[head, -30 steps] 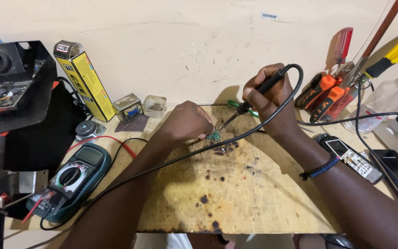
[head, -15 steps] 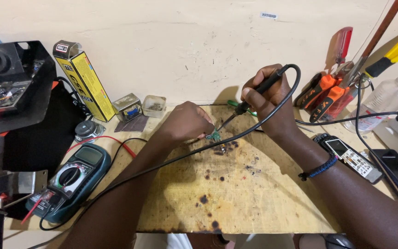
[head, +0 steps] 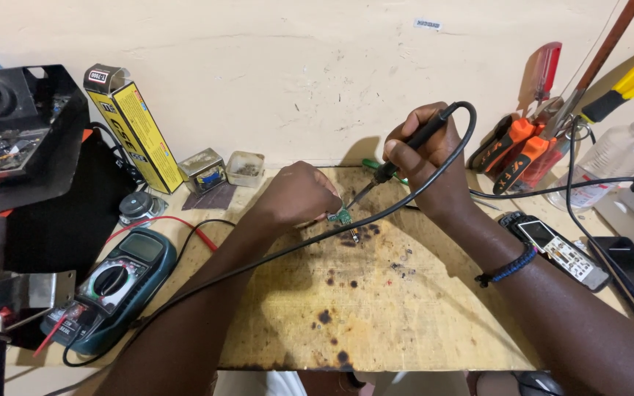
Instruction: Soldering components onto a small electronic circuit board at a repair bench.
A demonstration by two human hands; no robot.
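My right hand point(head: 425, 158) grips a black soldering iron point(head: 390, 169) like a pen, its tip slanting down-left onto a small green circuit board point(head: 342, 216). My left hand point(head: 299, 192) is curled over that board and pins it to the scorched wooden work board point(head: 376, 293). The iron's black cable point(head: 273, 253) loops over my right hand and runs across the wood toward the lower left. A dark beaded band sits on my right wrist.
A green multimeter point(head: 111, 286) with red and black leads lies at left, by a yellow box point(head: 132, 125) and two small tins point(head: 223, 170). Orange-handled pliers point(head: 515, 150), a clear bottle point(head: 614, 158) and opened phones point(head: 563, 249) lie at right. The wall is close behind.
My right hand has shifted slightly, keeping the iron's tip at the small board. My left hand stays on the board.
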